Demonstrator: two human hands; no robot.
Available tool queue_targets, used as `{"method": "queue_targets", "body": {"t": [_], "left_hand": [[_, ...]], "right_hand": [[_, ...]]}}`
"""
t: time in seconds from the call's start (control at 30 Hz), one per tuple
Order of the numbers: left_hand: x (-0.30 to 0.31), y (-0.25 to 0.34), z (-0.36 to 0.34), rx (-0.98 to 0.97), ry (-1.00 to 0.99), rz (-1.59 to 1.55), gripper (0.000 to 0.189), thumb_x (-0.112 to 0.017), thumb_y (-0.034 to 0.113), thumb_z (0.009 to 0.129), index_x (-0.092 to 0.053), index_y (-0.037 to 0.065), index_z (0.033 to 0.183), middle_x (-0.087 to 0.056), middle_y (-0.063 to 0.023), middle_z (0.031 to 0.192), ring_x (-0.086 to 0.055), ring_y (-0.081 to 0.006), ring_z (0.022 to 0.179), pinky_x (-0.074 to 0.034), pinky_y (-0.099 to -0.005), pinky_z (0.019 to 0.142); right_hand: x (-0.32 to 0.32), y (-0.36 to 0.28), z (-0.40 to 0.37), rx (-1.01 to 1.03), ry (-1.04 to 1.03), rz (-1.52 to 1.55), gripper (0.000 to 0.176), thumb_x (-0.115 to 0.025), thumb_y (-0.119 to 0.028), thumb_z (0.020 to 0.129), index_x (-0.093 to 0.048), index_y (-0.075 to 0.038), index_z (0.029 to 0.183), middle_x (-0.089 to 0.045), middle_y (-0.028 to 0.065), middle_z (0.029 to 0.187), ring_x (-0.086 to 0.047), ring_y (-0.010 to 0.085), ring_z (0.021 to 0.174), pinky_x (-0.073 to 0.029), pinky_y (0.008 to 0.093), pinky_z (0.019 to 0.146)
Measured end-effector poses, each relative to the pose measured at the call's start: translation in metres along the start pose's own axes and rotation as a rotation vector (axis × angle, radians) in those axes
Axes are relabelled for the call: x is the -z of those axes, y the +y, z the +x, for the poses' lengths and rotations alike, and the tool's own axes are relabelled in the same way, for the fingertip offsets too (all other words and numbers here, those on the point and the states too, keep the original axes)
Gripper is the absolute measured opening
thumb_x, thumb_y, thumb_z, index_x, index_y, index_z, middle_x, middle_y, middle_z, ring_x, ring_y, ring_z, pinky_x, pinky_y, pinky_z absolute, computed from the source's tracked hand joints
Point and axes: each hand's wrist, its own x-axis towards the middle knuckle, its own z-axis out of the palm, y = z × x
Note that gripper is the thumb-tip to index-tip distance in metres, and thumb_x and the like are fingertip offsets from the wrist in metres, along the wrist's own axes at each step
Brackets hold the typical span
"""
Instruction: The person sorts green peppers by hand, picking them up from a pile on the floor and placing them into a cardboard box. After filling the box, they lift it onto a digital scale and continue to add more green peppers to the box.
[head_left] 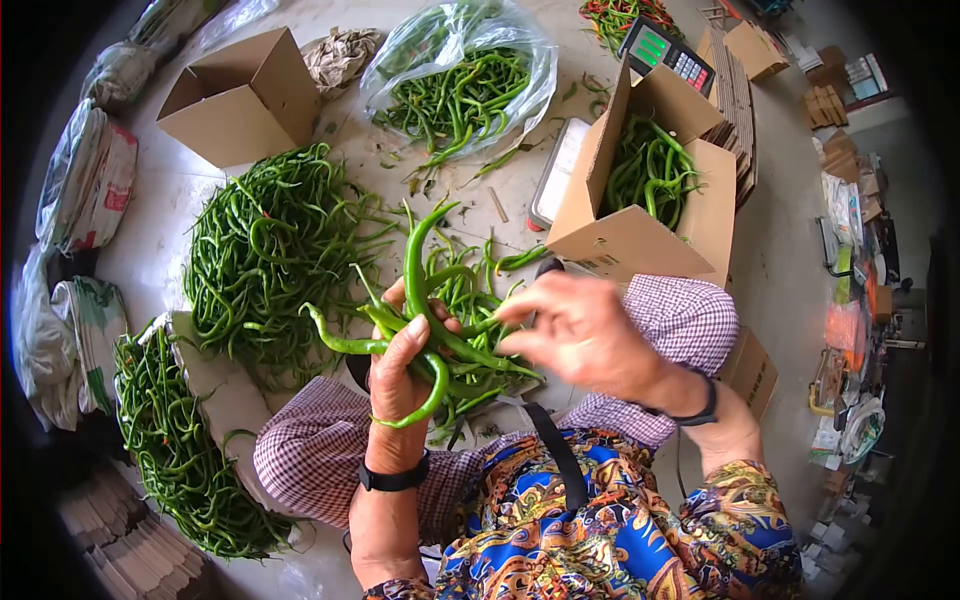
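An open carton [640, 243] and a clear bag [543, 72] hold green peppers [655, 180].

I count two black wristbands [393, 477], one lit keypad display [652, 46], several peppers [414, 265] in my left hand [395, 370] (overlapped, number unclear).

Glossy peppers [415, 272], matt cardboard box [640, 246]

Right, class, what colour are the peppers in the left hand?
The peppers in the left hand are green; the head view shows this best.
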Motion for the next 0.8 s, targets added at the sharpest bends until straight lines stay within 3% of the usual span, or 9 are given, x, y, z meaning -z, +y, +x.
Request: {"method": "queue_targets", "body": {"t": [0.1, 0.23, 0.27, 0.3, 0.43, 0.53, 0.8], "left_hand": [[0.000, -0.002, 0.000, -0.038, -0.022, 0.030, 0.058, -0.067, 0.015, 0.081, -0.041, 0.000, 0.131, -0.057, -0.0102, 0.099, -0.059, -0.0190, 0.091, -0.052, -0.0322, 0.083], [-0.004, -0.003, -0.001, -0.060, 0.019, 0.041, 0.059, -0.070, 0.014, 0.081, -0.042, -0.001, 0.130, -0.057, -0.0074, 0.099, -0.057, -0.0166, 0.091, -0.050, -0.0304, 0.082], [-0.004, -0.001, -0.001, -0.042, 0.024, 0.052, 0.059, -0.070, 0.014, 0.080, -0.042, -0.001, 0.130, -0.057, -0.0067, 0.098, -0.057, -0.0155, 0.089, -0.049, -0.0290, 0.080], [-0.003, 0.000, -0.001, -0.023, 0.029, 0.063, 0.059, -0.071, 0.015, 0.080, -0.042, 0.000, 0.130, -0.057, -0.0060, 0.097, -0.057, -0.0144, 0.088, -0.049, -0.0276, 0.078], [-0.002, 0.005, -0.003, -0.035, 0.020, -0.016, 0.057, -0.068, 0.014, 0.081, -0.043, 0.001, 0.130, -0.056, -0.0053, 0.093, -0.054, -0.0121, 0.082, -0.045, -0.0236, 0.067], [-0.003, 0.007, -0.003, -0.015, 0.029, -0.041, 0.054, -0.064, 0.014, 0.080, -0.043, 0.004, 0.129, -0.054, -0.0057, 0.091, -0.052, -0.0132, 0.079, -0.043, -0.0246, 0.064], [-0.003, 0.004, -0.005, 0.042, 0.022, -0.090, 0.054, -0.064, 0.017, 0.079, -0.044, 0.013, 0.130, -0.052, -0.0025, 0.090, -0.050, -0.0115, 0.079, -0.042, -0.0225, 0.064]], "right_hand": [[-0.035, 0.008, 0.013, 0.164, -0.056, -0.111, 0.030, -0.078, -0.014, 0.071, -0.059, -0.002, 0.092, -0.062, 0.0106, 0.081, -0.064, 0.0257, 0.069, -0.051, 0.0359, 0.063], [-0.043, 0.017, 0.021, 0.068, -0.102, -0.015, 0.029, -0.076, -0.012, 0.073, -0.056, -0.001, 0.091, -0.065, 0.0146, 0.083, -0.066, 0.0294, 0.075, -0.051, 0.0375, 0.065], [-0.036, 0.017, 0.020, -0.059, -0.207, 0.013, 0.025, -0.072, -0.012, 0.079, -0.058, 0.000, 0.096, -0.067, 0.0131, 0.083, -0.066, 0.0239, 0.074, -0.051, 0.0339, 0.066], [-0.033, 0.022, 0.019, -0.061, -0.207, 0.011, 0.025, -0.072, -0.012, 0.079, -0.058, 0.000, 0.096, -0.067, 0.0131, 0.083, -0.066, 0.0239, 0.074, -0.051, 0.0339, 0.066], [-0.004, 0.023, 0.011, -0.330, -0.210, 0.593, 0.027, -0.060, -0.017, 0.093, -0.060, 0.000, 0.114, -0.066, 0.0025, 0.093, -0.054, 0.0040, 0.071, -0.044, 0.0192, 0.060], [0.014, 0.029, 0.001, -0.395, -0.146, 0.838, 0.028, -0.055, -0.014, 0.095, -0.057, 0.001, 0.119, -0.063, 0.0047, 0.095, -0.046, 0.0024, 0.062, -0.038, 0.0153, 0.054], [0.070, 0.041, -0.022, -0.344, 0.139, 0.828, 0.032, -0.058, -0.022, 0.094, -0.058, -0.001, 0.118, -0.063, 0.0028, 0.092, -0.048, 0.0014, 0.066, -0.038, 0.0144, 0.056]]}}
